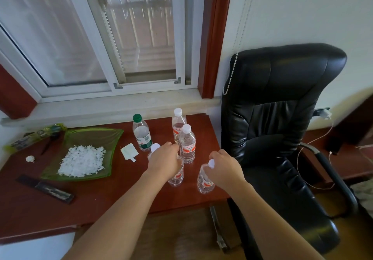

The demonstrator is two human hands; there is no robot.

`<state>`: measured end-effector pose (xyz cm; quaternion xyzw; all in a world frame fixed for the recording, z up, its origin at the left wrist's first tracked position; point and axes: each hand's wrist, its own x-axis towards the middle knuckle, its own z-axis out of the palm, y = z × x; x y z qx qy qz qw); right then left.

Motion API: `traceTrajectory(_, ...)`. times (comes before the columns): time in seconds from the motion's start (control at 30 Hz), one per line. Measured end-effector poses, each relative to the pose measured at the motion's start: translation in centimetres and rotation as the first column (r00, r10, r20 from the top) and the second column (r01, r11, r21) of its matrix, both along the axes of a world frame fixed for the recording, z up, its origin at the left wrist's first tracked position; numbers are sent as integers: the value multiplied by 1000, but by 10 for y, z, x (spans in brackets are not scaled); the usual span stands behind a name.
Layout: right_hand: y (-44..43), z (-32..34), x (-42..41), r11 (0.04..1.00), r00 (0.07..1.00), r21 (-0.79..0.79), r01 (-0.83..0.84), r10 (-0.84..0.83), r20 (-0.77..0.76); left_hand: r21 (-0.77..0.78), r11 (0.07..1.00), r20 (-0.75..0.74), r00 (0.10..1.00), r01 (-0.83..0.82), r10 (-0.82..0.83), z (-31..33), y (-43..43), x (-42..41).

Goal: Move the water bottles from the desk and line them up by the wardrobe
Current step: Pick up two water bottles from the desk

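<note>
On the left part of the surface (105,203), a green packet (34,136) lies along the back edge. A small white ball (30,158) sits nearer the left edge, and one dark flat bar (45,188) lies toward the front edge. Right of these stands one green glass dish (94,138) holding a heap of white shreds (82,160), and just right of the dish is one small white slip of paper (129,150).

There are six water bottles, all upright or nearly so and grouped at the right end of the surface. The green-capped bottle (141,133) stands leftmost, toward the back edge. Just right of it is a half-hidden bottle (155,148), with only its white cap and shoulder showing behind the left hand (164,158). That hand has its fingers curled down over the top of the near bottle (176,177), hiding its cap and neck. Behind it, the back bottle (178,123) stands close to the back edge, and the middle bottle (187,146) stands just in front of that one. Both have white caps.

The right hand (224,168) pinches the neck of the corner bottle (204,182), with the white cap showing between thumb and fingers. This bottle stands near the front right corner, tilted a little.

One black office chair (282,108) stands beside the right edge
</note>
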<state>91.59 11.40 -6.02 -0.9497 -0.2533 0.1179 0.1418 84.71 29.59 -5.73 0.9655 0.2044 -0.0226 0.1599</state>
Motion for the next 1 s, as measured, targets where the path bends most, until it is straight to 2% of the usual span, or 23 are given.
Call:
traceTrajectory(0.23, 0, 4, -5, 997, 998, 73, 34, -31, -47, -23, 999, 32, 999, -29, 30, 5, -4, -6)
traceTrajectory(0.63, -18, 42, -32, 960, 990, 246, 135, -139, -1, -147, 989, 243, 967, -34, 69, 46, -21, -41)
traceTrajectory(0.83, -33, 59, -60, 936, 979, 299, 185, -203, 30, -162, 986, 321, 947, 27, 27, 67, -31, -68)
traceTrajectory(1.0, -46, 68, -97, 893, 943, 335, 300, -331, 38, -167, 976, 337, 938, 142, -79, 72, -36, -87)
